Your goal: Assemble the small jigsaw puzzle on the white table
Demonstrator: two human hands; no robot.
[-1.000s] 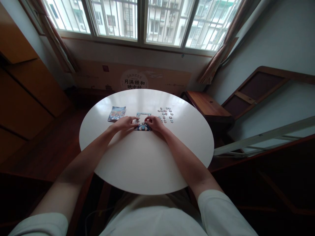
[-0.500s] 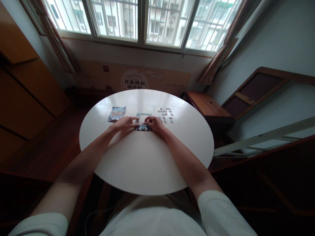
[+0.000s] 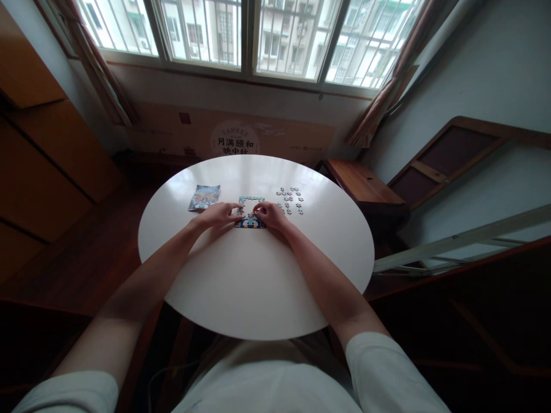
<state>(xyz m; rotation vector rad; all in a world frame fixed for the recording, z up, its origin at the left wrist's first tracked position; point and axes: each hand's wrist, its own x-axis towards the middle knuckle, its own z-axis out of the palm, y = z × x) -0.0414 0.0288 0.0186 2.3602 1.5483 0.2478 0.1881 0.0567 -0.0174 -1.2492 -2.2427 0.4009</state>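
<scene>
Both hands rest on a partly assembled jigsaw puzzle [image 3: 250, 213] that lies flat at the middle of the round white counter [image 3: 258, 287], a little toward its far side. The left hand [image 3: 218, 215] lies on the puzzle's left edge with its fingers curled and the fingertips pressed down on the pieces. The right hand [image 3: 269, 213] lies on the right edge, its fingertips pinched together over the puzzle; whether a single piece sits between them is too small to tell. The puzzle shows a finished blue border with an unfilled white middle. Just to the right of the right hand, a cluster of loose puzzle pieces [image 3: 291, 200] is spread on the counter, apart from the puzzle. To the left, near the left hand but not touching it, lies a small printed picture card [image 3: 205, 197]. Beyond the counter, a cardboard box [image 3: 235, 137] with printed characters stands under the window [image 3: 249, 37]
</scene>
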